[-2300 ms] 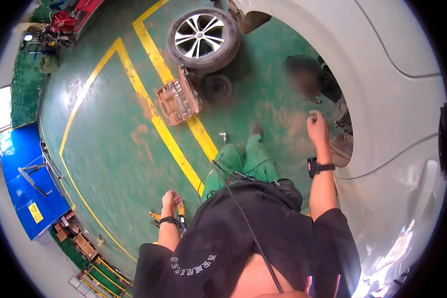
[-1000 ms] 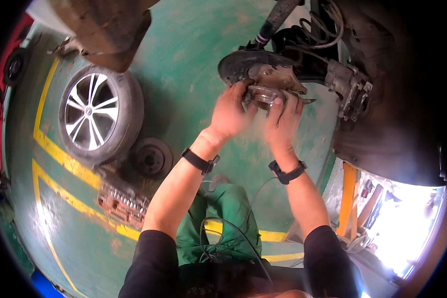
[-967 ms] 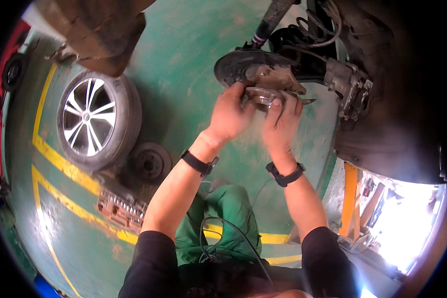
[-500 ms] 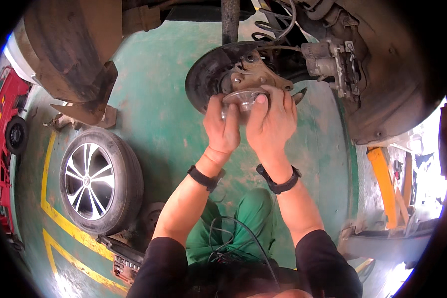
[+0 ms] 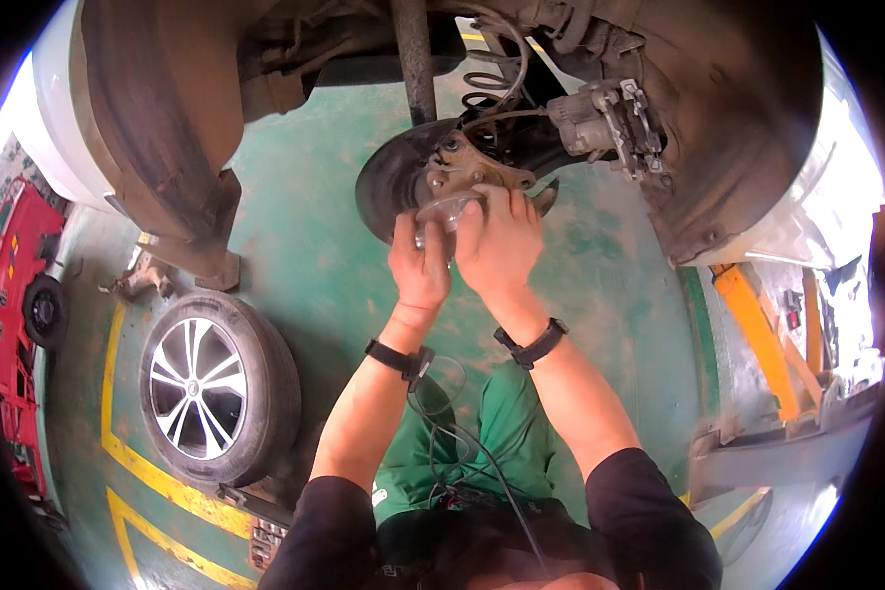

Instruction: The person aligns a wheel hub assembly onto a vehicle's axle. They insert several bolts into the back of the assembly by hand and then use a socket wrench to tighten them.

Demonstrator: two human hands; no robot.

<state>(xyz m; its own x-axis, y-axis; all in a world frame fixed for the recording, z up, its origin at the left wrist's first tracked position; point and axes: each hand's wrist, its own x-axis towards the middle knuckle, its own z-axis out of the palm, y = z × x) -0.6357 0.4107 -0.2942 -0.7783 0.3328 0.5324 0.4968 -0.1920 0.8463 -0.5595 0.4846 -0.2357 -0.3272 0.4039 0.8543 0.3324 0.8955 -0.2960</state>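
Observation:
Between my two hands is a round, shiny metal wheel hub [image 5: 450, 210], held just in front of the rusty knuckle plate [image 5: 480, 169] under the raised car. My left hand [image 5: 420, 269] grips its left side with thumb and fingers. Closed on the right side is my right hand [image 5: 501, 244], its thumb pressed on the rim. Whether the hub touches the plate is hard to tell. Behind the plate sits a black dust shield [image 5: 382, 189]. A brake caliper [image 5: 600, 123] hangs at the upper right, near a coil spring [image 5: 497, 84] and the shock absorber [image 5: 414, 61].
A wheel with tyre [image 5: 221, 385] stands on the green floor at left, with a socket tray [image 5: 265, 541] nearer me. Brown wheel-well liner [image 5: 157, 108] overhangs the left. Orange lift posts [image 5: 755, 336] stand at right. A dark cable [image 5: 492, 470] crosses my lap.
My view has shifted, so the car parts, wheel and hands sit differently in the picture. Both hands keep hold of the hub, which now appears tilted more and closer to the plate.

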